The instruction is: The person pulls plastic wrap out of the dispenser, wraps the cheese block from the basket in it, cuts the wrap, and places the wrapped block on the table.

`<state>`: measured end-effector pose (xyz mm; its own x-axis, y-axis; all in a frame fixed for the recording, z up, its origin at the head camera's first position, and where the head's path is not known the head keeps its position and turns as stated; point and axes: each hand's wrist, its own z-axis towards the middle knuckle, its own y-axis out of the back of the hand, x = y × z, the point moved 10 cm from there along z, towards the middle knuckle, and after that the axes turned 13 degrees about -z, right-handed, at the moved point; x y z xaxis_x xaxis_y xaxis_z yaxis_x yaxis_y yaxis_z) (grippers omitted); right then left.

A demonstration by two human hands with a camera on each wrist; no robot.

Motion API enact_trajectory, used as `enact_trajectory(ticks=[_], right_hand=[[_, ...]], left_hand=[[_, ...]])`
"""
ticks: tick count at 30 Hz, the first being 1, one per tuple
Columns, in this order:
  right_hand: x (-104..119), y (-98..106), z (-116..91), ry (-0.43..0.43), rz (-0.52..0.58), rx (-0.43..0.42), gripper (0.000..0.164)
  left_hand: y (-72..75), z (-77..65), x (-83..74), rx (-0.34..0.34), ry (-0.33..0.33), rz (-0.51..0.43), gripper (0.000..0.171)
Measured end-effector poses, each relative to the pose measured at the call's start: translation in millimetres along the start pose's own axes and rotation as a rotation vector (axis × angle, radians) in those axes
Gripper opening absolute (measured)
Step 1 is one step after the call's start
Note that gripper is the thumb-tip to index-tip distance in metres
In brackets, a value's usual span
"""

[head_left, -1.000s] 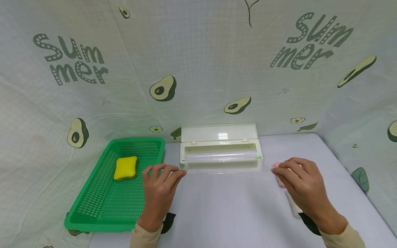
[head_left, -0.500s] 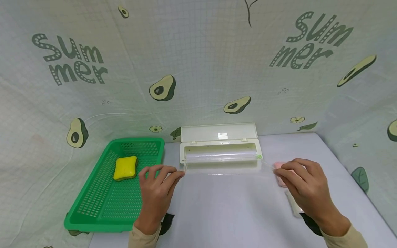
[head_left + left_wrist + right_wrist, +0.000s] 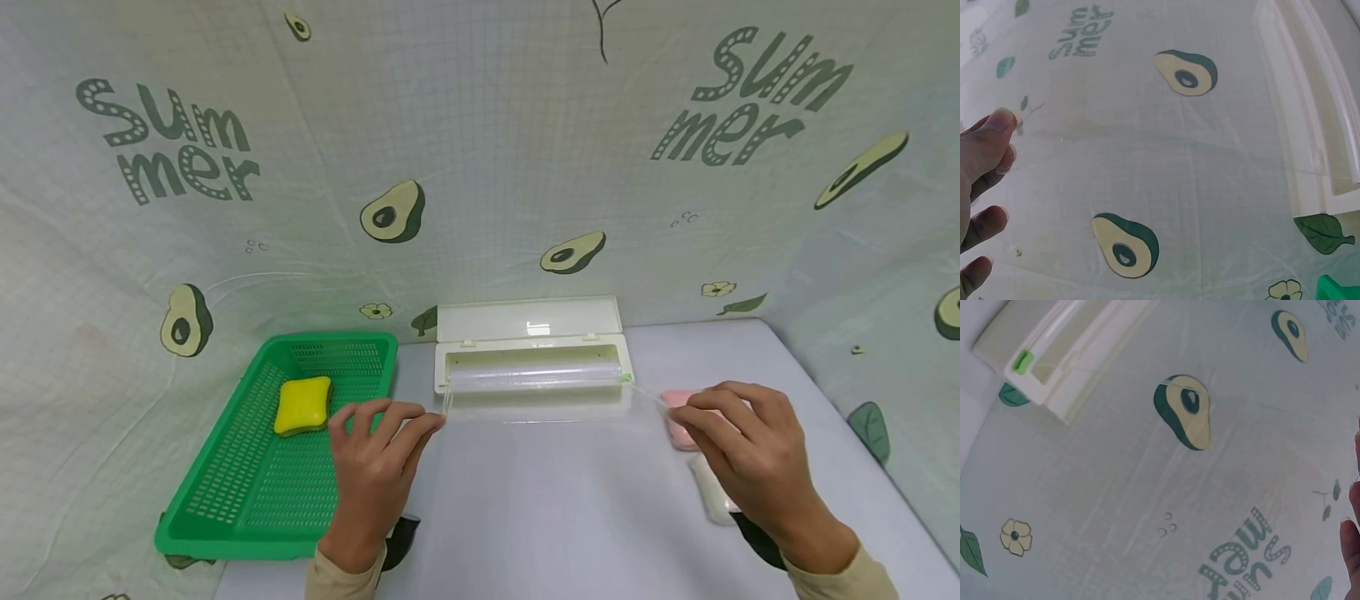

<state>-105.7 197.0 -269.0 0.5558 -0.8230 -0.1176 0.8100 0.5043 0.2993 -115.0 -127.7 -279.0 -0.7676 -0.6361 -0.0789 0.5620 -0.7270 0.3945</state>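
A thin clear sheet of cling film (image 3: 551,421) stretches between my two hands. It comes off the roll (image 3: 536,377) in a white cling film dispenser (image 3: 441,367), whose lid (image 3: 528,318) is raised. My left hand (image 3: 378,471) pinches the film's left corner between thumb and fingertips. On the other side, my right hand (image 3: 753,454) pinches the right corner in the head view. A green slider (image 3: 1023,361) sits at the dispenser's end in the right wrist view. In the left wrist view, the thumb (image 3: 999,122) meets a fingertip at the film.
To the left, a green basket (image 3: 247,552) holds a yellow sponge (image 3: 302,405). A pink object (image 3: 681,437) and a white object (image 3: 712,492) lie beside and partly under my right hand. An avocado-print cloth (image 3: 480,150) rises behind the table (image 3: 525,533).
My right hand has moved slightly right and my left hand slightly left, so they are a little further apart with the film still between them. More of the pink and white objects shows.
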Motion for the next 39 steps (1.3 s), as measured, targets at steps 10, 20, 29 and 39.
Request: enact_trajectory(ticks=[10, 20, 29, 39], right_hand=[[0.6, 3.6, 3.9, -0.008, 0.01, 0.026, 0.049], [-2.0, 3.5, 2.4, -0.035, 0.03, 0.107, 0.054], [0.4, 10.6, 8.3, -0.05, 0.052, 0.077, 0.057], [3.6, 22.2, 12.3, -0.035, 0.047, -0.028, 0.051]], left_hand=[[6.2, 3.9, -3.1, -0.003, 0.003, -0.02, 0.032], [11.7, 6.8, -4.6, 0.009, 0.032, -0.087, 0.035], [17.9, 8.8, -7.1, 0.008, 0.056, -0.122, 0.037], [26.0, 11.5, -17.6, -0.038, -0.007, -0.103, 0.037]])
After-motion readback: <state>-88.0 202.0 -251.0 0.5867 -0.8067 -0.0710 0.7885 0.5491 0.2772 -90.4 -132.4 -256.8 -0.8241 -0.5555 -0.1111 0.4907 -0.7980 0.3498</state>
